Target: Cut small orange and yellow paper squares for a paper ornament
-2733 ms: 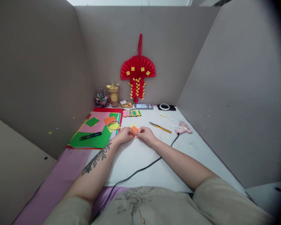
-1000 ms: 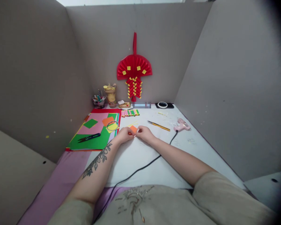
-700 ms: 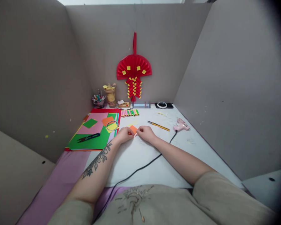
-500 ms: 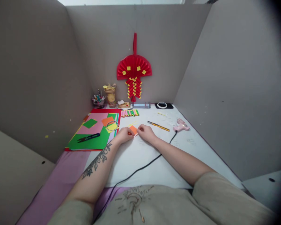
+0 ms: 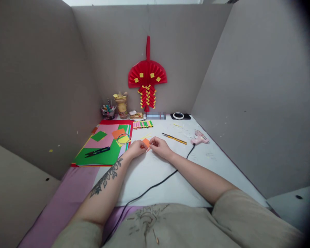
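Observation:
Between my two hands, just above the white tabletop, is a small orange paper piece (image 5: 146, 141). My left hand (image 5: 137, 148) pinches its left edge, and the fingers of my right hand (image 5: 159, 147) are closed on its right side. A pale, narrow strip or rolled edge shows at the paper's near side; my fingertips partly cover it. Thin yellow paper strips (image 5: 145, 135) lie just beyond the orange paper. A row of rolled paper tubes (image 5: 143, 124) in pink, green and yellow rests farther back.
Thread snips (image 5: 97, 151) and a roll of clear tape (image 5: 123, 138) lie on the coloured paper stack (image 5: 93, 160) at left. To the right are a craft knife (image 5: 175, 138) and a pink glue gun (image 5: 199, 137), whose black cable (image 5: 155, 186) crosses the table. A red paper fan (image 5: 147, 74) hangs behind.
My right hand has shifted slightly left, closer to my left hand, over the orange paper. Everything else stays in place.

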`<state>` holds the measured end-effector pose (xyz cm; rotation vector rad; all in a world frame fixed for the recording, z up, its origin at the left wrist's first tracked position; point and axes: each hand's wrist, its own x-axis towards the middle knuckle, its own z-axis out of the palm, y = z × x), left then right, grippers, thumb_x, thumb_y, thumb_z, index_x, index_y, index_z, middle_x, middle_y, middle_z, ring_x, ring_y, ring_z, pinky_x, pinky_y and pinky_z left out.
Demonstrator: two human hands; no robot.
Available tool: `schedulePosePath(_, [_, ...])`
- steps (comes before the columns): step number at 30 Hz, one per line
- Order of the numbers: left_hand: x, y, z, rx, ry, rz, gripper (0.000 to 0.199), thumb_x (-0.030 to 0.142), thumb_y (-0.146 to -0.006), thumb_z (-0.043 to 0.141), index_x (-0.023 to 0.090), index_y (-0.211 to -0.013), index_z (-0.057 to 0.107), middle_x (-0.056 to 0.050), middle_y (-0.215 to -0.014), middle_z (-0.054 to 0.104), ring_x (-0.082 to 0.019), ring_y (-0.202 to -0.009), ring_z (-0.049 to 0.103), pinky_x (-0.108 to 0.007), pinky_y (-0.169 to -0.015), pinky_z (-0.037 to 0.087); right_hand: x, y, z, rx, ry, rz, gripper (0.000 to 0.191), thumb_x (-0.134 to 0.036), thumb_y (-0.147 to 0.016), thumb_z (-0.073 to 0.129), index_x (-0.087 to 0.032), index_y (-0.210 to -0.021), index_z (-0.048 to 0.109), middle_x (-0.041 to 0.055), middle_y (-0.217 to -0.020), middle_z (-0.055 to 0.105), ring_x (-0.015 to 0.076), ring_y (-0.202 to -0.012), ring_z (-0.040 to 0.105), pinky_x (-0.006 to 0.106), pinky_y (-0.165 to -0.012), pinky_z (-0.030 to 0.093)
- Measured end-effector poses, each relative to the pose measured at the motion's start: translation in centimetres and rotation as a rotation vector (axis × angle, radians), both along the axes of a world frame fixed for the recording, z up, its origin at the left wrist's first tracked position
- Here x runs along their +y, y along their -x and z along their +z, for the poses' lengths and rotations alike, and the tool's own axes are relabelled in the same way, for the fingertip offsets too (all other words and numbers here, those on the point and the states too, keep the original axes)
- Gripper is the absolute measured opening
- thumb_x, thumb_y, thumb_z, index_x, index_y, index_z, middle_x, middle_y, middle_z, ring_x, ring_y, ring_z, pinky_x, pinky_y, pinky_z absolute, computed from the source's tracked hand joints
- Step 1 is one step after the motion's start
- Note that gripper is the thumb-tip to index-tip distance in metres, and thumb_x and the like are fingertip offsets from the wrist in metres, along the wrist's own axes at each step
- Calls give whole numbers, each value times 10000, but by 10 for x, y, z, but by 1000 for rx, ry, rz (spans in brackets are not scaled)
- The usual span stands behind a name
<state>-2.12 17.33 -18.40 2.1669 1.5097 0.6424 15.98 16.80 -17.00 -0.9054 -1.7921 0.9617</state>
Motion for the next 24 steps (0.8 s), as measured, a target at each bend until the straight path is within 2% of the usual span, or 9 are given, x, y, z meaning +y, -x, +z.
schedulePosePath(5, [1,0,-2,-11,-3,-10,172,197,-661,549,182,-734,704,-18,-808,675,-144,-723,583,-213,-671,442,2,-2,-1,139,54,13,131,-212,-669,562,-183,-796,556,-34,-672,524,105,-587,468,233,-569,382])
schedulePosePath(13, [-4,0,7,-40,57,-20,196,205,-627,577,187,-763,717,-10,-803,677,-143,-719,588,-209,-679,448,6,7,-5,137,293,-82,213,-195,-573,584,-200,-769,501,-70,-580,481,114,-489,499,230,-473,393])
schedulePosePath(20, [-5,1,10,-69,71,-33,212,142,-623,554,181,-753,716,-9,-827,675,-138,-753,595,-198,-711,452,6,8,-11,33,182,-177,159,-195,-585,557,-201,-735,505,-52,-567,536,126,-532,530,230,-505,401])
schedulePosePath(24, [-4,1,10,-65,70,-32,207,138,-623,557,181,-748,715,-10,-816,673,-139,-749,594,-200,-709,456,6,9,-13,3,166,-172,148,-209,-591,559,-201,-728,504,-42,-572,556,139,-559,552,240,-525,418])
